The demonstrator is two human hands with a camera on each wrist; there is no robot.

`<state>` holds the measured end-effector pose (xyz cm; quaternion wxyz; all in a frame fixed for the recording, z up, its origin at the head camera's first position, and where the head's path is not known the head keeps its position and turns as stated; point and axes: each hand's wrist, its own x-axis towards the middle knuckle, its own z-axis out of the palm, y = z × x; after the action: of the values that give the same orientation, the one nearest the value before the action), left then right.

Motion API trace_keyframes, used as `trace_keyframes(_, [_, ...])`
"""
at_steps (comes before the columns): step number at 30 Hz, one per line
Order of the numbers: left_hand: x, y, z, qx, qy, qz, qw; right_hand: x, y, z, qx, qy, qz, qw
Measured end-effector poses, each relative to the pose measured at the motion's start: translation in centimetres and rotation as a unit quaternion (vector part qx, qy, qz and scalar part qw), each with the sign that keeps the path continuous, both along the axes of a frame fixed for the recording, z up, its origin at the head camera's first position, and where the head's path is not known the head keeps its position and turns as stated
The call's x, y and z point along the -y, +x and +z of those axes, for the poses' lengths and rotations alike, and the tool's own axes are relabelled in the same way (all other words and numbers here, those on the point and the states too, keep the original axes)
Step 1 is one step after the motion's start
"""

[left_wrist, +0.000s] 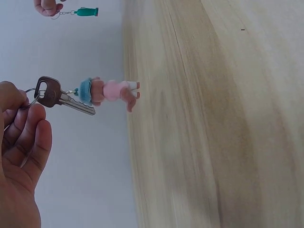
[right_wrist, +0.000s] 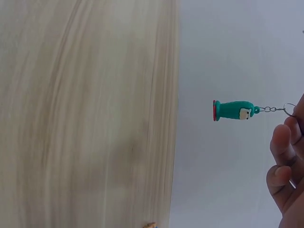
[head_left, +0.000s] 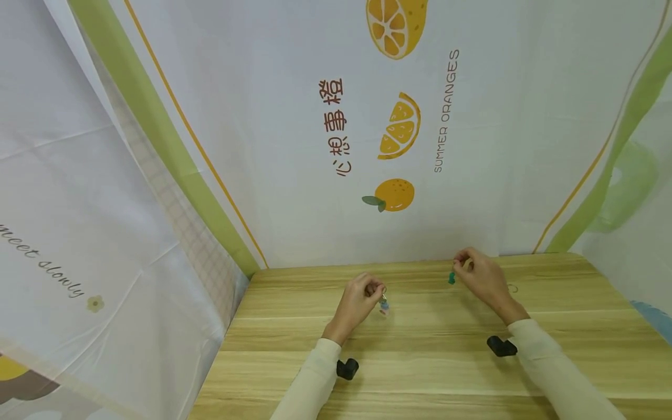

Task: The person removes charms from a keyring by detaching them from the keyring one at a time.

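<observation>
My silver metal key [left_wrist: 67, 100] with its brown plastic-looking head shone slightly. The pink-and-blue plastic figurine [left_wrist: 114, 89] looked matt, the green capsule-shaped plastic figurine [right_wrist: 231, 109] smooth and faintly glossy. My cream cloth sleeves [head_left: 308, 379] looked matt, the pale-brown wood-grained tabletop [head_left: 420, 373] smooth.

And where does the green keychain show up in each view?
Head: green keychain right of centre, below mid-height, hanging from the right hand.
Left wrist: near the top edge, left of centre.
Right wrist: right of centre, around mid-height.
Shared landmark: the wooden tabletop.
</observation>
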<state>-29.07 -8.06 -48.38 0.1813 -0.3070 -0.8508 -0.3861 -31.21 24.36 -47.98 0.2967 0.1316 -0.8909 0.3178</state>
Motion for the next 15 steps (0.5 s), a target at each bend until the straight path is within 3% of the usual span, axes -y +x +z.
trace_keyframes(7, [0.0, 0.0, 0.1, 0.0, 0.001, 0.001, 1.0, -1.0, -0.4, 0.1, -0.003, 0.002, -0.008, 1.0])
trace_keyframes(15, [0.0, 0.0, 0.1, -0.012, 0.005, -0.004, 0.9999, -2.3, -1.0, 0.2, 0.023, 0.011, -0.024, 0.999])
